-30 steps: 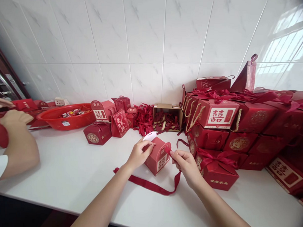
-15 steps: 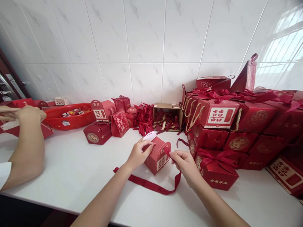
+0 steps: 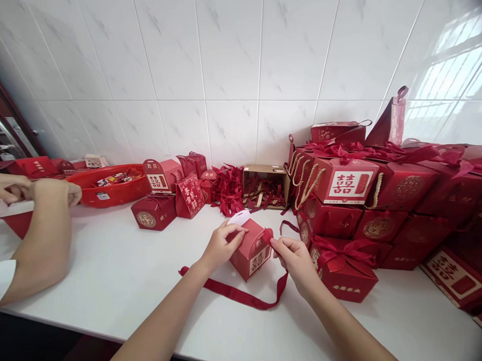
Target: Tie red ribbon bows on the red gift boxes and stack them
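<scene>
A small red gift box (image 3: 251, 254) with a white label on its front stands on the white table. My left hand (image 3: 223, 245) grips its left side, fingers on the top beside a raised white flap (image 3: 238, 218). My right hand (image 3: 291, 256) pinches a dark red ribbon (image 3: 267, 235) at the box's raised front flap. The ribbon's long part (image 3: 240, 296) lies curved on the table in front of the box, passing under my left forearm at its far end.
Stacked red boxes (image 3: 381, 227) fill the right side. Behind stand an open carton (image 3: 267, 171) of ribbons and cords, a ribbon heap (image 3: 228, 190), several small boxes (image 3: 161, 212) and a red basin (image 3: 117, 197) of sweets. Another person's hands (image 3: 54, 190) work at the left.
The ribbon end at the box's flap now shows more fully, beside my right fingertips. At the left, the other person's hands and the box there have shifted.
</scene>
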The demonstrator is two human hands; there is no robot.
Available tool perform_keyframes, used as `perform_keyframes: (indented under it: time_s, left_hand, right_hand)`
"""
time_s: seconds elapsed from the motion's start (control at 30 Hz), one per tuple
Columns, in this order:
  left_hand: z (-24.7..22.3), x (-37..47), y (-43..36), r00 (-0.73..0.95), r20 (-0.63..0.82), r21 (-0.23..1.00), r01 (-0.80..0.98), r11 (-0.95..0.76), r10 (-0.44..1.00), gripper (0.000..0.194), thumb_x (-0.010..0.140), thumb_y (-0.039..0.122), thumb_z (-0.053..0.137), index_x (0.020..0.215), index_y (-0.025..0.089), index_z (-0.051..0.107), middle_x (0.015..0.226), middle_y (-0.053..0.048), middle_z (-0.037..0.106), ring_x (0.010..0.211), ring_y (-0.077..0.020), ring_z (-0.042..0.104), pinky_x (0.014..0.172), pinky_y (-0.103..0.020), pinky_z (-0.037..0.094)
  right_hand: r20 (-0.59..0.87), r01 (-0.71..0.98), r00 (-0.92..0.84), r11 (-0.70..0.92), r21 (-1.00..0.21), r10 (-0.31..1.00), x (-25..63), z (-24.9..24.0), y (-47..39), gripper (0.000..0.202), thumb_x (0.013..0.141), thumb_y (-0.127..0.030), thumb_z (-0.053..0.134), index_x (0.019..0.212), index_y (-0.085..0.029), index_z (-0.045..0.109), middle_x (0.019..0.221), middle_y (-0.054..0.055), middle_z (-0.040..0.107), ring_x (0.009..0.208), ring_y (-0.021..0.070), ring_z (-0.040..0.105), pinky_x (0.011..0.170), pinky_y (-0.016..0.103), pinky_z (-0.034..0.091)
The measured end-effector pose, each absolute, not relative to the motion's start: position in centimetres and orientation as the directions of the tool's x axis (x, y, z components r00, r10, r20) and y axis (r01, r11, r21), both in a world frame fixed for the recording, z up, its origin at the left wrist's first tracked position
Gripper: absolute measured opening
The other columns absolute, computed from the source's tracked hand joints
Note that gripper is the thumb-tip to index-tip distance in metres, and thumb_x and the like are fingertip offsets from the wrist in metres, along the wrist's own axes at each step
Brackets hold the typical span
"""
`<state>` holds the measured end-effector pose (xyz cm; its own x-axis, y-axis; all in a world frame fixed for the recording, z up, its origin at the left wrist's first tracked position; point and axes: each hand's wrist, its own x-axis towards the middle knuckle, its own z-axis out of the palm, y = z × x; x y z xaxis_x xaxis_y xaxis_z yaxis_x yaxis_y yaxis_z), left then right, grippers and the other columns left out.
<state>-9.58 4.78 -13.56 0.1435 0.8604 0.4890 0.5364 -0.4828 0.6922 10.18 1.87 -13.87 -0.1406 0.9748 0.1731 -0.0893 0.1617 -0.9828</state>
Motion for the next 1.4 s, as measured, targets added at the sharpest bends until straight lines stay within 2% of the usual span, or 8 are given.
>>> perform_keyframes:
  time_s: [0.47,0.6,0.7,0.93,1.17,1.3,1.4]
  left_hand:
    - [-13.76,-9.47,4.80,0.178,0.492,0.682,0.530,-0.504,0.852,0.020,0.086,0.028,0.052,0.086,0.020,0.071,0.090,-0.005,0.071,0.095,-0.0227,0.059,0.089,-0.036,0.045]
    - [-13.76,-9.49,4.79,0.175,0.488,0.682,0.536,-0.498,0.855,0.021,0.085,0.029,0.053,0.088,0.021,0.072,0.092,-0.005,0.072,0.099,-0.0244,0.058,0.093,-0.039,0.043]
    - [-13.77,-9.54,4.79,0.174,0.486,0.681,0.539,-0.496,0.857,0.021,0.085,0.028,0.053,0.087,0.021,0.072,0.092,-0.005,0.072,0.101,-0.0244,0.058,0.098,-0.041,0.040]
    - [-13.80,-9.59,4.80,0.172,0.482,0.684,0.540,-0.491,0.859,0.021,0.085,0.029,0.053,0.089,0.021,0.072,0.093,-0.006,0.071,0.100,-0.0249,0.058,0.093,-0.040,0.044]
    - [-13.94,-9.66,4.99,0.185,0.487,0.675,0.541,-0.502,0.853,0.020,0.085,0.028,0.052,0.085,0.022,0.071,0.091,-0.004,0.072,0.100,-0.0237,0.059,0.105,-0.044,0.034]
    - [-13.87,-9.71,4.93,0.179,0.495,0.673,0.540,-0.505,0.851,0.021,0.086,0.028,0.052,0.088,0.021,0.072,0.093,-0.005,0.071,0.097,-0.0233,0.060,0.092,-0.039,0.045]
    - [-13.76,-9.67,4.79,0.185,0.502,0.668,0.537,-0.515,0.845,0.021,0.086,0.028,0.052,0.088,0.021,0.071,0.092,-0.005,0.071,0.097,-0.0231,0.060,0.091,-0.038,0.046]
  right_hand:
    - [0.177,-0.088,-0.149,0.165,-0.982,0.973,10.15,-13.46,1.40,0.038,0.069,-0.040,0.059,0.041,-0.018,0.045,0.041,-0.005,0.031,0.044,0.0066,0.021,0.045,0.025,0.018]
    - [0.177,-0.096,-0.161,0.163,-0.982,0.971,10.12,-13.48,1.34,0.036,0.069,-0.038,0.057,0.041,-0.018,0.044,0.043,-0.004,0.037,0.044,0.0066,0.022,0.046,0.025,0.017]
    - [0.177,-0.102,-0.169,0.161,-0.982,0.970,10.12,-13.44,1.25,0.037,0.069,-0.037,0.057,0.041,-0.018,0.042,0.043,-0.004,0.036,0.044,0.0065,0.021,0.046,0.025,0.016]
    - [0.173,-0.103,-0.180,0.157,-0.982,0.968,10.13,-13.45,1.22,0.036,0.069,-0.035,0.056,0.041,-0.018,0.040,0.042,-0.005,0.033,0.045,0.0062,0.021,0.046,0.025,0.015]
    - [0.178,-0.101,-0.186,0.162,-0.982,0.966,10.17,-13.57,1.24,0.036,0.070,-0.034,0.055,0.042,-0.018,0.040,0.043,-0.005,0.034,0.045,0.0061,0.020,0.046,0.025,0.016]
    - [0.191,-0.105,-0.192,0.173,-0.979,0.963,10.19,-13.70,1.30,0.038,0.071,-0.036,0.056,0.042,-0.018,0.038,0.044,-0.005,0.033,0.045,0.0064,0.020,0.046,0.025,0.016]
    - [0.201,-0.106,-0.186,0.184,-0.977,0.962,10.19,-13.76,1.33,0.040,0.073,-0.040,0.057,0.044,-0.018,0.040,0.045,-0.005,0.034,0.045,0.0066,0.020,0.045,0.025,0.016]
